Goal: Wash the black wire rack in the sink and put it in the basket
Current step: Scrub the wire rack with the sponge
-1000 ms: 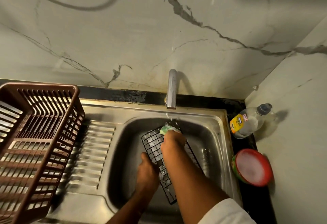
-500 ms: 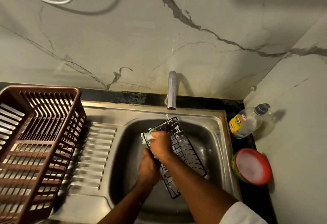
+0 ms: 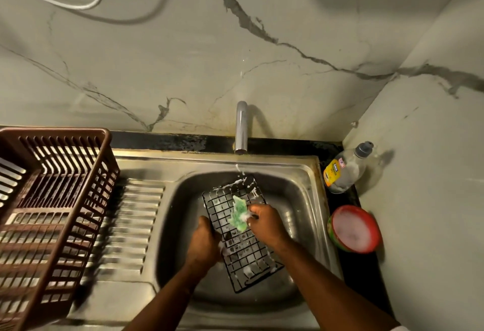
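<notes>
Head view, looking down into your sink [image 3: 309, 173]: the black wire rack [image 3: 242, 249] lies tilted inside the basin, its far end up toward 12 o'clock under the tap [image 3: 241, 126] and its near end down toward 5 o'clock. Suds cling to the wires at both ends.

Your left hand [image 3: 204, 241] is curled closed around the rack's left long edge, at about 9 o'clock from the rack's middle, fingers wrapped under the frame so only the back of the hand shows. Your right hand [image 3: 267, 222] sits on the rack's upper face toward 1 o'clock from its middle, fingers pinched together on a green scrub pad [image 3: 238, 214] (foamy and crumpled). The pad is pressed flat against the grid, just left of your fingertips.

The brown plastic basket [image 3: 55, 199] stands on the ribbed draining board at 9 o'clock from the basin, well apart from the rack. At 3 o'clock, on the dark counter strip beside the sink rim, a clear soap bottle [image 3: 345, 168] leans toward the wall corner, and just nearer you sits a red-rimmed tub [image 3: 353, 228] with pale foam across its top.
</notes>
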### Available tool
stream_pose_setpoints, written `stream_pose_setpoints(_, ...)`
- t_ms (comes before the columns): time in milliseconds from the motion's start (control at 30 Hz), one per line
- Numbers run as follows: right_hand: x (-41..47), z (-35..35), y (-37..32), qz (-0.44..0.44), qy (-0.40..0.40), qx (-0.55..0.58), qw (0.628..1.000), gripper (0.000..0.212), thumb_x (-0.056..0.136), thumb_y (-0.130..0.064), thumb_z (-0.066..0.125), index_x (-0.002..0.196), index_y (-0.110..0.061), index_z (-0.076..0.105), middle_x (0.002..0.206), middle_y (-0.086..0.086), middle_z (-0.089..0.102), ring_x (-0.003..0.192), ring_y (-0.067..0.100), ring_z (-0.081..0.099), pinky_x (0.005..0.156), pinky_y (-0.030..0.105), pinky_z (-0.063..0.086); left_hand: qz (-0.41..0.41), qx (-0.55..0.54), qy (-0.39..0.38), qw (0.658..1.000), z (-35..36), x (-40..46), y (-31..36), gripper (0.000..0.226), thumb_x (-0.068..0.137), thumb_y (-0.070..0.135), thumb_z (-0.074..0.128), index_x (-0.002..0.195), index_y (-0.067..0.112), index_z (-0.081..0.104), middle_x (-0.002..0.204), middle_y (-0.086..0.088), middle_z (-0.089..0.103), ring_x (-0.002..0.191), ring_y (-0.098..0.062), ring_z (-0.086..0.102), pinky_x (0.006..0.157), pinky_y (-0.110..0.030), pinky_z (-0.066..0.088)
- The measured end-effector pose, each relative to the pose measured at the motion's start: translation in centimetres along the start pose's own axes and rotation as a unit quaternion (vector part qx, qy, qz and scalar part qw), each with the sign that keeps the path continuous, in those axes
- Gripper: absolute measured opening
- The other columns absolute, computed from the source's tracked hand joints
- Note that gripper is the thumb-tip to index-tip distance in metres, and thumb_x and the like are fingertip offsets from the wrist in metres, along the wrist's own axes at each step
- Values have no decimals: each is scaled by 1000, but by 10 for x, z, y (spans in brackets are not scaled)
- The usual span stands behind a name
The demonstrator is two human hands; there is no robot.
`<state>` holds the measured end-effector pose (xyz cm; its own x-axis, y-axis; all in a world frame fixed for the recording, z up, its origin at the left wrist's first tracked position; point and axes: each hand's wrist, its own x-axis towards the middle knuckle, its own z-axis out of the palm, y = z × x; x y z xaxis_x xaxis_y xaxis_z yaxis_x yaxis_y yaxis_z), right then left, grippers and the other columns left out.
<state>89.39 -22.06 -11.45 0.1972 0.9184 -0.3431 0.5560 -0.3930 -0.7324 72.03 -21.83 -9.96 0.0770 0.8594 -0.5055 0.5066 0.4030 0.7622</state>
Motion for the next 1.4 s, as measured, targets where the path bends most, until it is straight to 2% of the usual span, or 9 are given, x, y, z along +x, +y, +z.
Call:
stream_pose_setpoints(300, -44, 18, -4, -48, -104, -50, 992, 23, 93, -23, 66, 70, -27, 66, 80, -2, 72, 79, 17, 68, 76, 34, 56, 33, 72, 38, 996, 5, -3, 15, 36, 87, -4, 65, 83, 18, 37, 93, -21, 60, 78, -39, 68, 55, -57, 60)
stream_pose_setpoints(567, -61, -27, 14, -64, -137, -91, 984, 16, 87, -7, 67, 96, -13, 79, 83, 2, 74, 73, 11, 62, 68, 20, 47, 12, 29, -3, 1000, 18, -9, 22, 32, 85, -2, 68, 102, 5, 42, 93, -14, 58, 78, -32, 66, 54, -48, 62)
stream_pose_setpoints(667, -72, -50, 25, -44, -84, -80, 992, 25, 86, -6, 61, 104, -14, 76, 94, 5, 75, 83, 17, 68, 73, 26, 53, -19, -35, -7, 999, 23, -7, 16, 34, 87, -15, 67, 100, 3, 41, 90, -13, 51, 73, -25, 59, 41, -46, 57)
stream_pose_setpoints(767, -87, -78, 41, -18, -2, -35, 999, 27, 87, -6, 61, 111, -11, 70, 99, 5, 74, 88, 18, 68, 75, 28, 54, -39, -82, 3, 996, 19, 1, 4, 38, 83, -20, 64, 92, 10, 42, 102, -23, 52, 84, -46, 66, 58, -71, 56)
stream_pose_setpoints(900, -104, -121, 65, 53, 163, 57, 984, 41, 84, 3, 63, 121, -14, 63, 105, -1, 67, 95, 16, 66, 75, 16, 47, -29, -70, 16, 997, 11, 5, -3, 35, 90, -18, 55, 90, 14, 41, 103, -20, 53, 82, -54, 69, 62, -69, 57)
stream_pose_setpoints(1067, -111, -161, 86, 78, 354, -137, 922, 36, 78, -4, 68, 111, -17, 73, 98, 7, 74, 88, 30, 68, 76, 33, 50, -25, -45, 11, 999, 2, 11, -6, 46, 77, -18, 76, 96, 9, 45, 112, -27, 59, 80, -41, 69, 56, -65, 59)
stream_pose_setpoints(1200, -99, -162, 90, 81, 309, -320, 892, 26, 72, -16, 80, 97, -11, 76, 87, 10, 71, 79, 34, 65, 76, 39, 54, -45, -52, -34, 997, -3, 15, -4, 25, 97, -6, 58, 118, -4, 46, 110, -34, 60, 83, -49, 70, 61, -56, 62)
stream_pose_setpoints(1333, -92, -152, 83, 110, 236, -249, 933, 34, 88, -35, 71, 116, -16, 74, 114, 11, 70, 105, 32, 64, 91, 36, 51, -41, -61, -77, 994, -8, 19, -6, 57, 64, -6, 88, 105, 3, 50, 109, -23, 61, 86, -48, 71, 62, -63, 60)
stream_pose_setpoints(1400, -92, -150, 84, 129, 213, -207, 946, 36, 94, -27, 66, 128, -18, 68, 128, 9, 66, 117, 30, 61, 98, 34, 48, -18, -42, -104, 994, -10, 16, -3, 38, 76, -4, 82, 98, 4, 52, 91, -12, 65, 76, -27, 74, 61, -42, 62)
